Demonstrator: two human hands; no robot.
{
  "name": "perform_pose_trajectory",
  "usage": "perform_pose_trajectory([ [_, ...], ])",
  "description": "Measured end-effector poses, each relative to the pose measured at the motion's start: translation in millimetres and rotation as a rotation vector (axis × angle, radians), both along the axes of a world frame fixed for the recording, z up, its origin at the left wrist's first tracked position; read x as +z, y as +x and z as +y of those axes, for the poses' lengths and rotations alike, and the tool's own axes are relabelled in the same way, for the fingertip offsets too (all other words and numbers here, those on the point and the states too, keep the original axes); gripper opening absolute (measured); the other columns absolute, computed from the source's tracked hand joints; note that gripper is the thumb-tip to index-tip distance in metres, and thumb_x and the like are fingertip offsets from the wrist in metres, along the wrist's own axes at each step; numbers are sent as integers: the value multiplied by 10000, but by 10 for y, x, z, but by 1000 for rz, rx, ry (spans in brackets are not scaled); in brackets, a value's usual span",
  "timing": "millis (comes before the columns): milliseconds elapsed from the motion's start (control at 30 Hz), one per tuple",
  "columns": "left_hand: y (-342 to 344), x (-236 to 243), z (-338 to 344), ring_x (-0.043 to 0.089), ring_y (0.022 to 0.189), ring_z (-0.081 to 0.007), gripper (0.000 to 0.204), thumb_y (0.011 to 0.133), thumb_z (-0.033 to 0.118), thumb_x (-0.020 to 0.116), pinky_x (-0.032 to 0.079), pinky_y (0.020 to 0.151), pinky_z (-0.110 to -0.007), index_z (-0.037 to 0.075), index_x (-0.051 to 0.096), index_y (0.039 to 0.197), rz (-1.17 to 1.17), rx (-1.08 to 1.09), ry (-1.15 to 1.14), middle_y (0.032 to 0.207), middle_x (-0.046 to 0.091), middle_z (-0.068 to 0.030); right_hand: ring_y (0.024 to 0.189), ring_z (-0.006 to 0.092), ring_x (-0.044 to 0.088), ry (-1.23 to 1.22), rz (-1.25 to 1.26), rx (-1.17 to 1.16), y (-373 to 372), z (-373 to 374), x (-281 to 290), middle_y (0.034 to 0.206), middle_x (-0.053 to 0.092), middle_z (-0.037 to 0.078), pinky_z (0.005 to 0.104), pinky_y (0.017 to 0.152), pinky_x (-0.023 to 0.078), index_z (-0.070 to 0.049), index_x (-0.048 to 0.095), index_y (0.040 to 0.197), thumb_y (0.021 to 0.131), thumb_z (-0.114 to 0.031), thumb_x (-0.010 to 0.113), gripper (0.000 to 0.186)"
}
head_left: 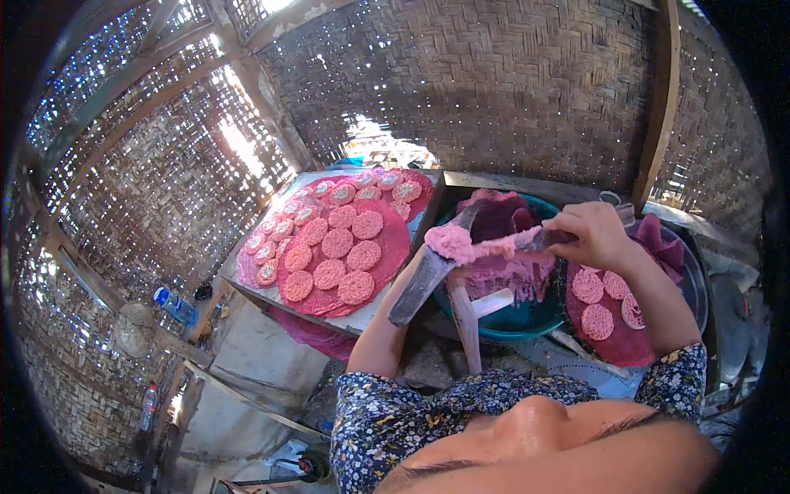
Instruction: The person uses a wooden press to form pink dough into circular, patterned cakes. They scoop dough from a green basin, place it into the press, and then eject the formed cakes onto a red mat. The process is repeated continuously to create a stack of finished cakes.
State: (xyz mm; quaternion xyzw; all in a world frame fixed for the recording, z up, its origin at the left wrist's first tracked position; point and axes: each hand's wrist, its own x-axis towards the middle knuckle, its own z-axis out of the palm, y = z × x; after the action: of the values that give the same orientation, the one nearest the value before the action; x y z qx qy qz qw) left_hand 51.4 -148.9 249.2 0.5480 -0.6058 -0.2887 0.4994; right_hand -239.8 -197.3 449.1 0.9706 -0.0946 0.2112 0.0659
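My right hand [588,235] is closed round the dark end of a stick [536,239]; soft pink dough coats its length. The stick reaches left to a lump of pink dough [450,244] on a wooden press-like tool [420,288]. This tool has a broad dark arm and a paler handle [466,325] slanting down toward me. Behind it my left forearm [380,346] rises, but the left hand and its fingers are hidden by the tool and dough. Below the stick sits a green basin [498,333] with more pink dough [518,272] and a white flat piece [492,304].
Left of the basin, a low table [255,295] bears pink cloths [383,284] with several round pink coiled crackers [337,244]. Near my right forearm, another pink cloth [621,350] holds several more. A blue-capped bottle [175,306] stands far left. Woven bamboo walls [477,90] enclose the space.
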Motion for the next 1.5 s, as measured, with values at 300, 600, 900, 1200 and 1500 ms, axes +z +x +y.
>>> perform_pose_trajectory([
  [300,-398,591,570,582,910,-316,334,691,288,623,468,790,-391,89,618,960,-545,278,53,1003,596,-167,680,296,586,17,345,-80,155,144,433,707,577,89,402,580,449,-100,580,827,695,-313,648,259],
  [600,-680,665,552,567,939,-322,394,683,318,629,456,812,-388,63,602,982,-558,187,149,985,585,-184,645,236,574,-261,340,75,469,458,-149,687,547,82,371,558,439,-68,557,831,740,-198,562,159],
  [900,123,48,478,590,828,-168,359,718,209,633,472,745,-306,66,566,1041,-51,-13,-183,944,603,-88,639,172,564,-226,-68,-15,60,202,190,683,550,37,311,561,433,-73,586,869,688,-155,662,212],
  [1200,-543,84,-52,553,814,-168,284,713,114,625,471,717,-266,62,527,974,252,35,-200,949,554,-53,697,80,529,1315,-490,-2,417,313,-847,774,581,0,231,628,432,-28,600,932,772,-132,651,198],
  [1500,-366,266,186,578,937,-247,361,729,273,617,457,803,-364,63,581,1020,-247,175,-185,1022,598,-110,748,144,628,653,-452,-337,-55,255,-591,827,648,114,268,665,484,-19,631,860,680,-155,720,243],
])
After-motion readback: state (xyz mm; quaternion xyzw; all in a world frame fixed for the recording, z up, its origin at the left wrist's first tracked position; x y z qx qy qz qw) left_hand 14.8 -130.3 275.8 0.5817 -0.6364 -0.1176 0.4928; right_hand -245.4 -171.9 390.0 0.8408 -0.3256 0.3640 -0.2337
